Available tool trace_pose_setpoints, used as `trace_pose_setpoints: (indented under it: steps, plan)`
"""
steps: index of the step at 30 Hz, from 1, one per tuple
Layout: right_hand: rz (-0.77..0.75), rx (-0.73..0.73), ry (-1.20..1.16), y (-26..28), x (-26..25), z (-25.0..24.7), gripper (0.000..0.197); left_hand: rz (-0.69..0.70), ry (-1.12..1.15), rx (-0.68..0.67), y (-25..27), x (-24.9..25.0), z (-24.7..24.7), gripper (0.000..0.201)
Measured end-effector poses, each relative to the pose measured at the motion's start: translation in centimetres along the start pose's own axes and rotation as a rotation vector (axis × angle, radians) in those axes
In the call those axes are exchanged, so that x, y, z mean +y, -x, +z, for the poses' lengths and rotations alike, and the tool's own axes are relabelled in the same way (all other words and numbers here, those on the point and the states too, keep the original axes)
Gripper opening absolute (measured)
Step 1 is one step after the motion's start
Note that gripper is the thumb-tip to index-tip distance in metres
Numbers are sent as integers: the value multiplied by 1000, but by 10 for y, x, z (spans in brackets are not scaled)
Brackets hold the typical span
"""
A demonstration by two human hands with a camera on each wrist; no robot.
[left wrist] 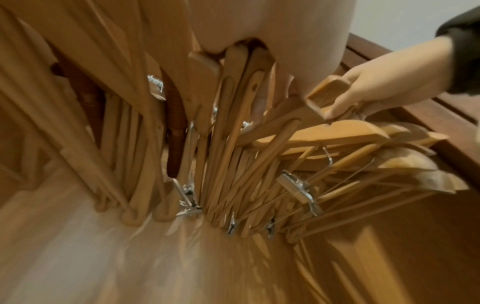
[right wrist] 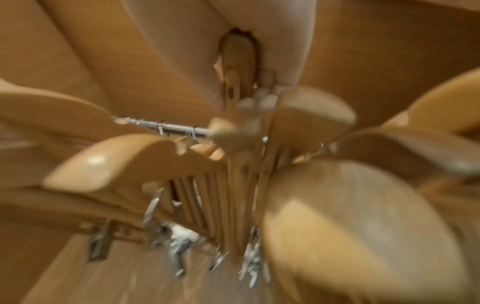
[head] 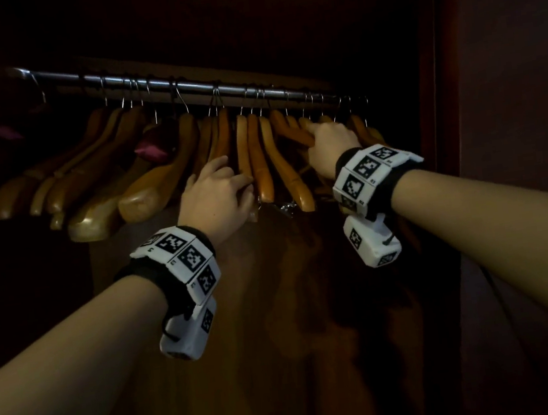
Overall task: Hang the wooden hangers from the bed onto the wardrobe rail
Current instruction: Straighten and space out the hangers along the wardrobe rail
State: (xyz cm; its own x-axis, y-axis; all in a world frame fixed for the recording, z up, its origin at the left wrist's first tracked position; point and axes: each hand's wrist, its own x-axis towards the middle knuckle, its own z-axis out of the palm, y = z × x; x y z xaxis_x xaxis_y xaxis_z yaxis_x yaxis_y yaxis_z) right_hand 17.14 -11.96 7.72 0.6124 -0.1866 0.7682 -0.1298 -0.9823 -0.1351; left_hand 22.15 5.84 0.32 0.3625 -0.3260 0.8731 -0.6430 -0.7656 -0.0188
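A metal wardrobe rail [head: 160,83] carries several wooden hangers [head: 260,160] packed side by side on wire hooks. My left hand [head: 239,178] reaches into the middle of the row, its fingers curled round a few hanger arms [left wrist: 241,82]. My right hand [head: 317,134] is further right, near the rail's end, and grips one arm of a wooden hanger [left wrist: 326,92] that tilts away from the others. The right wrist view is blurred; a hanger [right wrist: 237,59] runs between my thumb and fingers there, with the rail [right wrist: 168,126] behind.
Bulkier wooden hangers [head: 96,180] fill the rail's left part, with some purple fabric [head: 151,148] among them. Metal clips [left wrist: 298,187] hang from some hangers' lower bars. The wardrobe's side wall [head: 431,91] stands close to the right of my right hand. A wooden back panel [head: 278,310] lies below.
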Motion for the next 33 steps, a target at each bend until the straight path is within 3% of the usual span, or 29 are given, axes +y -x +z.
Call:
trace_pose_setpoints:
  steps: [8,17,22,25,28,31,33]
  plan:
    - [27,-70,83,-10,-4,-6,39,10,34,21,-1,-6,3,31]
    - [-21,-160,92,10,2,-11,46,8,25,41,1,-10,5,32]
    - [1,-208,-8,46,18,-34,38,16,15,110,6,-4,7,32]
    - [-2,-264,-77,74,24,-42,33,25,88,241,21,9,18,33]
    - [7,-310,-107,104,34,-38,34,140,258,347,62,33,37,33]
    - [28,-393,-135,135,46,-26,34,314,305,235,116,64,61,40]
    - [62,-443,-166,153,53,-15,34,290,404,-21,146,86,76,52]
